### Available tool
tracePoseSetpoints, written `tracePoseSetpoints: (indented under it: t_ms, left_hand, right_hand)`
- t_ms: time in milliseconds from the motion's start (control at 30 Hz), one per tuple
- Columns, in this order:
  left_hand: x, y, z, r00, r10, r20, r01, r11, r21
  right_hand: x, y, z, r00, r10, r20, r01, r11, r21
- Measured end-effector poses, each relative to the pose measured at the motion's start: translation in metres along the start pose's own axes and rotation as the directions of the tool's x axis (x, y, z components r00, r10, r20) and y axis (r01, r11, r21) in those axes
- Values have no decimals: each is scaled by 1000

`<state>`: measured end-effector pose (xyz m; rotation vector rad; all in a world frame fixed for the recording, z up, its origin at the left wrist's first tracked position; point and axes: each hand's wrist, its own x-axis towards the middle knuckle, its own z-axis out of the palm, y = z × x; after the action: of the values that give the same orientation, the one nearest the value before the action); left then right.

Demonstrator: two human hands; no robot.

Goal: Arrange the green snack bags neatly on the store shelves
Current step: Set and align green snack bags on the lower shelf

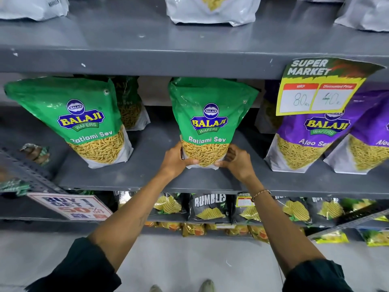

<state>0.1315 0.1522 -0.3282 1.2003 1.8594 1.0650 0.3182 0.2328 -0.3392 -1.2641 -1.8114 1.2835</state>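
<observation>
A green Balaji Ratlami Sev bag (210,114) stands upright in the middle of the grey shelf (147,178). My left hand (176,159) grips its lower left corner and my right hand (237,161) grips its lower right corner. A second green bag (82,121) stands at the left, leaning a little. Behind that one a third green bag (130,108) is partly hidden.
Purple Aloo Sev bags (311,144) stand at the right, under a hanging price card (317,89). White bags (212,11) sit on the shelf above. Dark Rumbles chip bags (208,207) fill the shelf below, beside a promotion sign (71,205).
</observation>
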Motion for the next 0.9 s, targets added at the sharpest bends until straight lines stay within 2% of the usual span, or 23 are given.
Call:
tracePoseSetpoints:
  t_ms: [167, 267, 333, 400, 467, 567, 700, 767, 800, 833, 900]
  left_hand:
    - [-2, -3, 1, 1000, 0, 17, -1, 998, 59]
    - [-7, -4, 1, 1000, 13, 20, -15, 995, 102]
    - [-16, -8, -3, 997, 72, -32, -67, 988, 141]
    - [-26, -18, -11, 991, 105, -83, -93, 987, 135]
    - [-38, -29, -23, 983, 90, -160, -78, 993, 83]
    - [-59, -47, -52, 936, 67, -345, -49, 997, 59]
    - [-79, -77, -107, 799, 34, -601, -68, 997, -34]
    - [-85, -84, -135, 727, 77, -682, -105, 994, 1]
    - [-85, -86, -149, 711, 87, -698, -58, 996, 66]
    - [-82, -89, -162, 710, 60, -701, 33, 992, 119]
    - [-71, -99, -186, 771, -81, -631, 186, 977, 102]
  right_hand:
    - [-4, 5, 3, 1000, 2, 12, -2, 1000, -7]
    - [-12, 1, 2, 1000, -9, 17, 10, 997, -71]
    - [-24, 0, 5, 995, -38, -87, 31, 996, -84]
    - [-39, 4, 16, 954, -90, -287, 61, 992, -108]
    - [-55, 8, 32, 912, -160, -379, 114, 984, -140]
    - [-69, 1, 67, 942, -232, -245, 197, 968, -157]
    - [-60, -32, 121, 969, -244, 23, 244, 952, -183]
    - [-48, -49, 151, 961, -248, 120, 265, 951, -160]
    - [-42, -57, 164, 958, -242, 152, 263, 954, -144]
    - [-34, -64, 177, 957, -225, 182, 251, 959, -133]
    - [-20, -78, 200, 954, -186, 237, 221, 966, -132]
